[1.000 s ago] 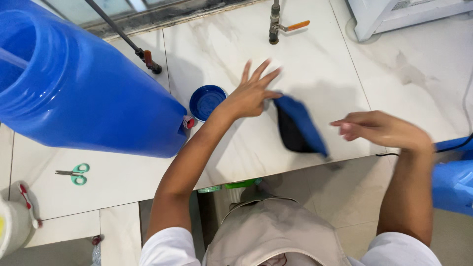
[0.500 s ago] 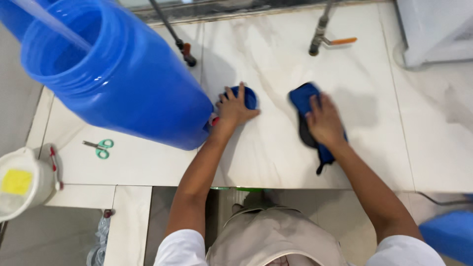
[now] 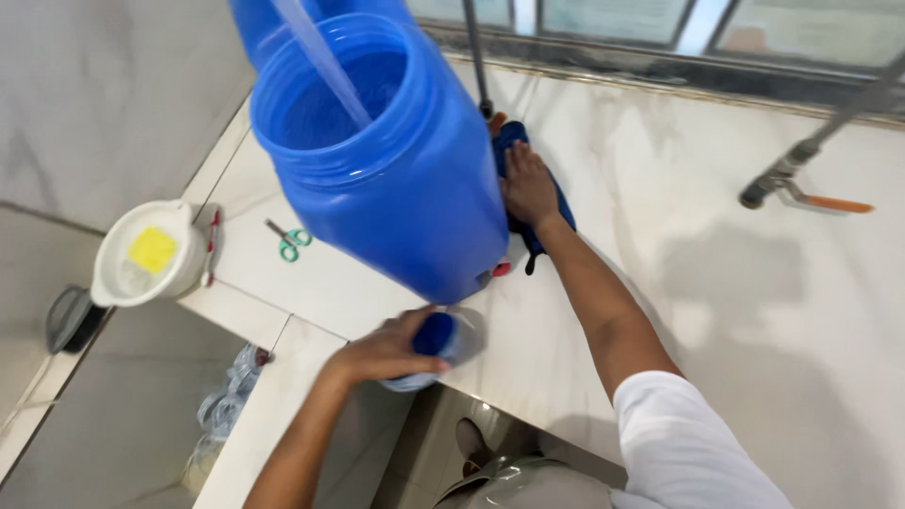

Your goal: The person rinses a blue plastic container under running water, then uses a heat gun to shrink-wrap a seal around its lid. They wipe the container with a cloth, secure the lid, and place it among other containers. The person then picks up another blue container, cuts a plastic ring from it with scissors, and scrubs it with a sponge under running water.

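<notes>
The left hand (image 3: 382, 351) curls around a small blue cup (image 3: 436, 344) at the near edge of the tabletop (image 3: 754, 311), just below the tap at the foot of the big blue water barrel (image 3: 396, 179). The grip is closed about the cup's side, fingers wrapped partway round and thumb on the rim side, so the cup is held and not merely touched. It looks like a light, stiff plastic piece, probably wet and a little slippery, so a hold around the wall suits it better than a pinch on the rim.

The right hand (image 3: 528, 184) lies flat, fingers spread and open, pressing down on a dark blue cloth (image 3: 547, 203) on the tabletop just right of the barrel. The cloth is soft and limp; it bunches under the palm, and one end trails toward the near side. The hand rests on it with nothing clenched in the fingers.

The barrel stands open at the top, and a pale hose or tube (image 3: 320, 61) slants into its mouth. It would be heavy if it holds water; how full it is I cannot tell.

To the left lie green-handled scissors (image 3: 290, 241), and farther left a white bucket (image 3: 151, 253) with a yellow sponge inside. A metal tap (image 3: 801, 184) with an orange handle reaches in at the far right.
</notes>
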